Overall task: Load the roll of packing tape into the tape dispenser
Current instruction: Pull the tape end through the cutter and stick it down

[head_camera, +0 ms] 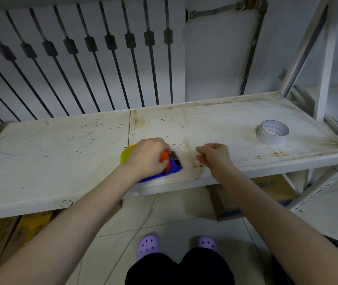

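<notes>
Left hand [146, 156] clamped the dispenser [172, 166] flat on the shelf [61, 140], right hand [215, 156] curled empty beside it (roll unloaded); tape roll [272, 132] lay at 2 o'clock, well apart, so fetching it looked next.

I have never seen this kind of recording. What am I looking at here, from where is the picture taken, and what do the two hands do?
There is no machine, only a person. The one picture comes from a camera worn on the head, looking down, so you see both arms, the legs and purple shoes. The left hand presses on a tape dispenser with blue, orange and yellow parts, which lies near the front edge of a worn white shelf. The right hand is loosely closed beside it; whether it holds anything I cannot tell. A roll of tape lies apart, further right on the shelf, not yet loaded.
</notes>
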